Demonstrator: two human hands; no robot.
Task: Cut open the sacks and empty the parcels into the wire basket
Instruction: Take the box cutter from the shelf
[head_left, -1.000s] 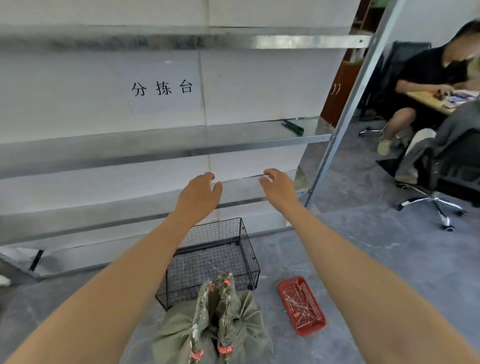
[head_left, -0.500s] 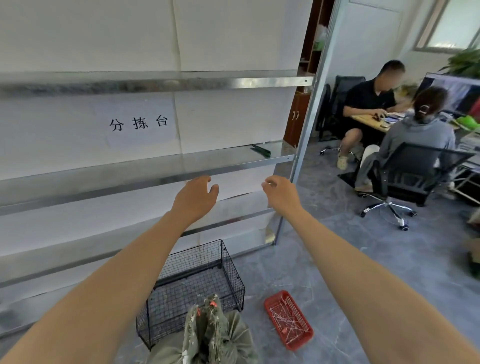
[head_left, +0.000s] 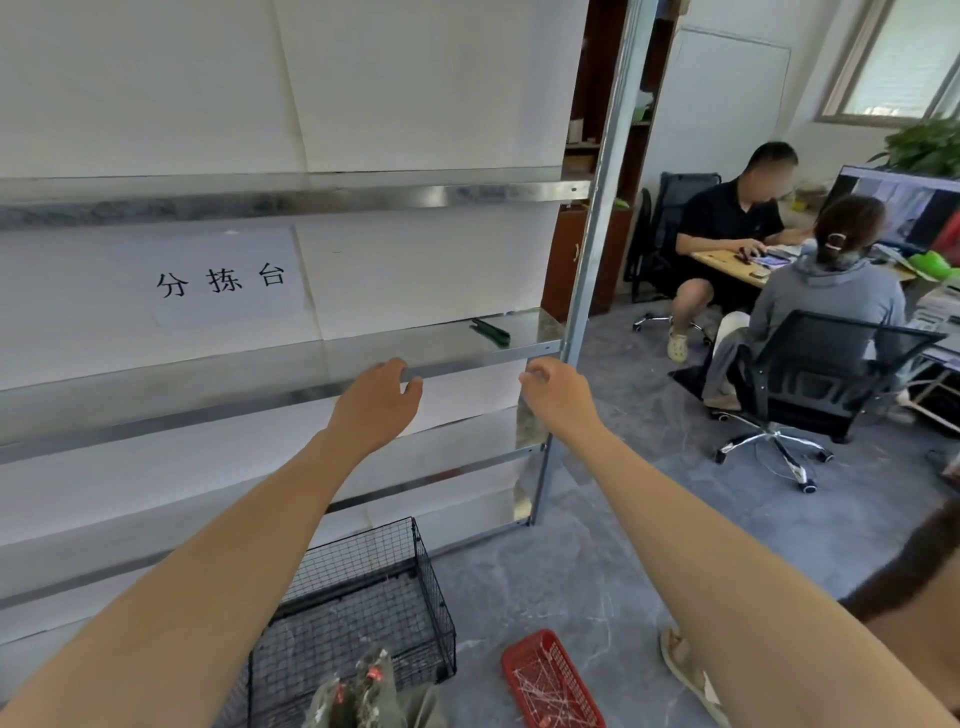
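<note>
Both my arms stretch forward toward a metal shelf rack (head_left: 467, 364). My left hand (head_left: 376, 402) and my right hand (head_left: 558, 395) hover in front of the middle shelf's front edge, fingers loosely curled, holding nothing. A dark green cutter (head_left: 490, 332) lies on that shelf, above and between the two hands. On the floor below stands a black wire basket (head_left: 363, 613), which looks empty. The tied tops of olive green sacks (head_left: 363, 696) with red ties show at the bottom edge, right in front of the basket.
A red plastic tray (head_left: 550, 680) lies on the grey floor right of the sacks. My sandalled foot (head_left: 685, 670) is beside it. Two people sit at a desk (head_left: 748, 265) at the right, one on a black swivel chair (head_left: 810, 374). A paper sign (head_left: 223, 280) hangs on the white wall.
The view has tilted up and to the right, so the sacks and basket slid toward the bottom edge. Both hands have risen to the level of the middle shelf, nearer the cutter.
</note>
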